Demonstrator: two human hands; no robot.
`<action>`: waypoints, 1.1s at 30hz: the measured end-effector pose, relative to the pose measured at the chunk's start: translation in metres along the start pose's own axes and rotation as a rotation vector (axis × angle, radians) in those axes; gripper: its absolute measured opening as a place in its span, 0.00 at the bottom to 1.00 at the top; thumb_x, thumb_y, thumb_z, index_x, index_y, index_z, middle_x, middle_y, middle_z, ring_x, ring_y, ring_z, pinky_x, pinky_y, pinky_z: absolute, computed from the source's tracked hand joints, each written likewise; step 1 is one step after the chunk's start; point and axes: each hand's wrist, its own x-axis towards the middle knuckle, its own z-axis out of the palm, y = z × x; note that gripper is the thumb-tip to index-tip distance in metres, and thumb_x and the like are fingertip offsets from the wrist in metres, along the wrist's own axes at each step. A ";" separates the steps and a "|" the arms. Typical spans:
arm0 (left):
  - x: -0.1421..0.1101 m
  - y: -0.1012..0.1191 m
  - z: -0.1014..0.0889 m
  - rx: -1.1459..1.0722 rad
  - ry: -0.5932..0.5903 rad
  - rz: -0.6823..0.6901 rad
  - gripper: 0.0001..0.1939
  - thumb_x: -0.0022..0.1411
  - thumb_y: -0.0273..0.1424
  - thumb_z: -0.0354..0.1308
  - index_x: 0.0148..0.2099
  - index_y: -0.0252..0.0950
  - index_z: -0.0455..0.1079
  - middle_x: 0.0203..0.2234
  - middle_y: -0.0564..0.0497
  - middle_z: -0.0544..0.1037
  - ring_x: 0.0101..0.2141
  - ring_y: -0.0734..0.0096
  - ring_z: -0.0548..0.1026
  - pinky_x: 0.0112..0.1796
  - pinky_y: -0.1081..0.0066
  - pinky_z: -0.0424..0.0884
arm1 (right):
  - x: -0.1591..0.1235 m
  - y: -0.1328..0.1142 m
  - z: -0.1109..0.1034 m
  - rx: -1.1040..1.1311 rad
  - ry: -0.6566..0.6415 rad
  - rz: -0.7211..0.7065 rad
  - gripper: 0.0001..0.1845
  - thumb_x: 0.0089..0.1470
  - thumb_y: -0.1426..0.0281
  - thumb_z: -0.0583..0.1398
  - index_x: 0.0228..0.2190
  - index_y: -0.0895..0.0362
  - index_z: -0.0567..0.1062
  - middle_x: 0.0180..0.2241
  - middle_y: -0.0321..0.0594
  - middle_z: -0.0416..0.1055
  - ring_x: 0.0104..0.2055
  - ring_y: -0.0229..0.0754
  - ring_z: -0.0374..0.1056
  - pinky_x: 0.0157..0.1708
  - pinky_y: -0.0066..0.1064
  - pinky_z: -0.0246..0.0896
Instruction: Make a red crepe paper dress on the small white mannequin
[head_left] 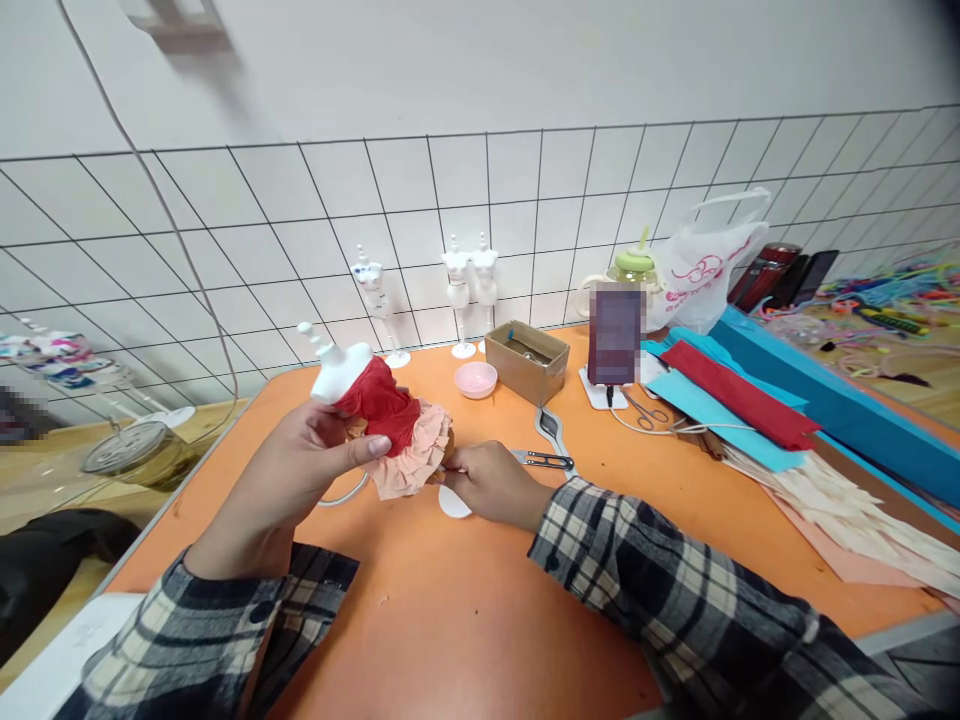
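Note:
A small white mannequin (341, 370) leans over the orange table, dressed in a red bodice (386, 400) with a ruffled peach skirt (416, 455). My left hand (315, 460) is wrapped round its torso from behind, the thumb lying across the dress near the waist. At the skirt's right edge, the fingers of my right hand (487, 480) are closed on the underside of the ruffles. Its fingertips are partly hidden by the skirt. Below the skirt shows the mannequin's white round base (454, 502).
Beyond my hands are a pink bowl (475, 380), a cardboard box (527, 362), thread snips (547, 460) and a phone on a stand (615, 340). Scissors (646, 412) and folded crepe paper (739, 395) lie to the right. Several bare mannequins (459, 290) stand by the tiled wall.

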 end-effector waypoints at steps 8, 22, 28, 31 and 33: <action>0.003 -0.010 -0.001 0.059 0.020 0.090 0.31 0.51 0.41 0.71 0.57 0.41 0.73 0.55 0.44 0.77 0.57 0.48 0.72 0.54 0.60 0.72 | 0.001 0.003 0.004 -0.006 0.012 0.118 0.12 0.61 0.65 0.60 0.32 0.56 0.81 0.28 0.39 0.79 0.29 0.38 0.69 0.28 0.26 0.49; 0.004 -0.010 0.005 0.279 0.182 0.116 0.28 0.51 0.44 0.71 0.53 0.39 0.77 0.50 0.44 0.80 0.52 0.45 0.75 0.54 0.49 0.70 | 0.001 0.006 0.007 -0.186 -0.011 0.108 0.13 0.62 0.65 0.59 0.31 0.57 0.82 0.31 0.42 0.81 0.35 0.40 0.74 0.30 0.27 0.52; 0.006 -0.018 0.012 0.345 0.217 0.191 0.34 0.57 0.48 0.66 0.63 0.44 0.67 0.56 0.44 0.75 0.56 0.49 0.72 0.54 0.53 0.71 | 0.014 0.030 -0.011 -0.007 0.204 0.255 0.10 0.58 0.64 0.63 0.33 0.56 0.83 0.35 0.42 0.82 0.38 0.45 0.77 0.33 0.27 0.63; 0.016 -0.050 0.012 0.566 0.163 0.224 0.21 0.61 0.46 0.61 0.51 0.41 0.76 0.49 0.45 0.79 0.50 0.53 0.75 0.53 0.53 0.71 | 0.023 0.051 -0.024 0.033 0.378 0.331 0.09 0.54 0.64 0.65 0.36 0.54 0.82 0.38 0.42 0.82 0.42 0.47 0.77 0.37 0.29 0.67; 0.024 -0.079 0.015 0.724 0.120 0.281 0.17 0.64 0.43 0.58 0.48 0.40 0.77 0.46 0.44 0.80 0.48 0.54 0.76 0.51 0.52 0.72 | 0.029 0.065 -0.027 0.015 0.437 0.346 0.12 0.52 0.64 0.66 0.39 0.54 0.82 0.40 0.43 0.81 0.45 0.48 0.76 0.41 0.31 0.69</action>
